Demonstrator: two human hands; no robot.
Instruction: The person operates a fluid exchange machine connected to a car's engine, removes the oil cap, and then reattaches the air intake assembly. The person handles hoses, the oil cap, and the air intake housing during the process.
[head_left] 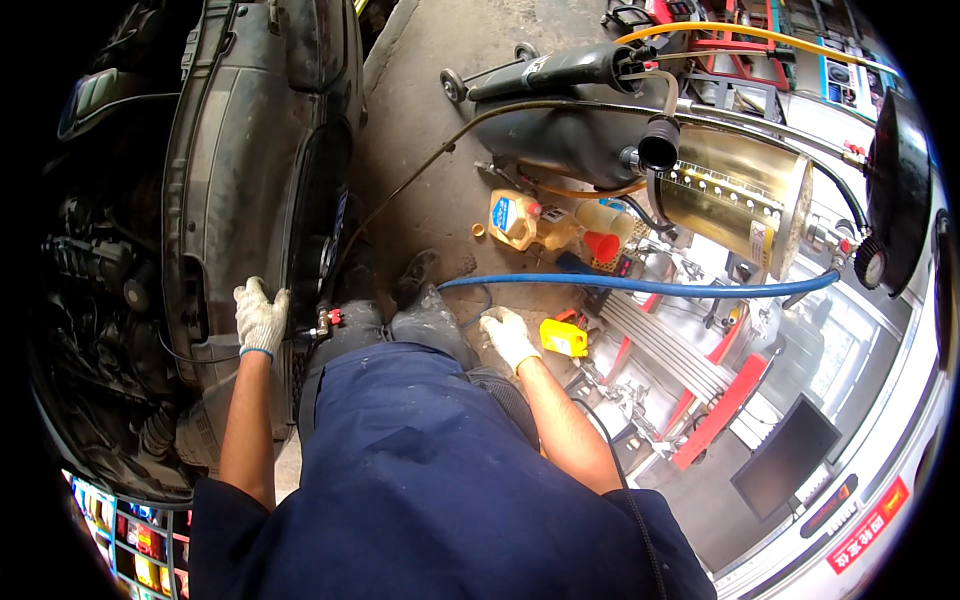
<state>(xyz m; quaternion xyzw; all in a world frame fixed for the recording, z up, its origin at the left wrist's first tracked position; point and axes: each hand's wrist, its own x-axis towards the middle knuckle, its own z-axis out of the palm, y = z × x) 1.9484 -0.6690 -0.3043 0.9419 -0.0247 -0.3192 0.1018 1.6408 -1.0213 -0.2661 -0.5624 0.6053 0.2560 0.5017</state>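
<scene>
My left hand (262, 320), in a white glove, rests with fingers apart on the black plastic panel (225, 140) at the front of a car's open engine bay (95, 280). Right of it is a valve fitting with a red handle (334, 318). My right hand (510, 335), also gloved, is low beside my right leg (420, 328), fingers curled near a thin dark hose; what they hold, if anything, I cannot make out. A blue hose (640, 286) arches just above that hand. A yellow container (563, 338) stands right of it.
A black tank machine (560, 150) with a clear cylinder (730, 200), gauge (871, 262) and hoses stands ahead right. Oil jugs (511, 218) and a red funnel (600, 247) are on the floor (415, 150). Red-and-steel equipment (718, 410) and a monitor (785, 457) are right; shelving (140, 540) is lower left.
</scene>
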